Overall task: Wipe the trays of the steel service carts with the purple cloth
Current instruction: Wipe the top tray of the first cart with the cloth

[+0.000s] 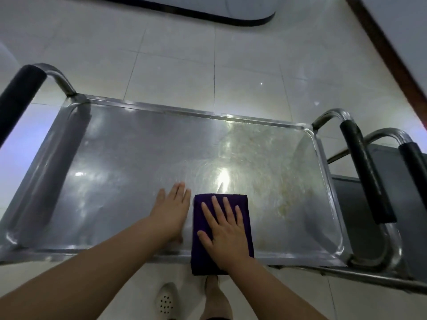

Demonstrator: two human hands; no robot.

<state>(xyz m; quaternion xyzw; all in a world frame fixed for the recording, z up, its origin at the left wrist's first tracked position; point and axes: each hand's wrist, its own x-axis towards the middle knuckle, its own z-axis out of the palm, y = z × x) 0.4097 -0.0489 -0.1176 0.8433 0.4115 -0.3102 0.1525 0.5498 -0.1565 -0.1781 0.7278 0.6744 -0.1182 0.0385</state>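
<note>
Our right hand presses flat, fingers spread, on the purple cloth overhanging the tray's near rim, while our left hand rests flat beside it, with bare steel beyond.

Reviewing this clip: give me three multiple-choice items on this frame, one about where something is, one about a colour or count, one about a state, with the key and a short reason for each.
1. Where does the folded cloth lie?
A. Over the tray's near rim
B. By the far rim
C. On the floor

2. How many black-padded cart handles show?
A. One
B. Two
C. Three

3. How is the right hand?
A. Clenched in a fist
B. Flat, fingers spread on the cloth
C. Gripping a handle

Key: 1 A, the cloth overhangs the near rim of the steel tray. 2 C, one handle at the left and two at the right. 3 B, its straight fingers press the cloth; the left hand lies flat on the tray beside it.
</note>
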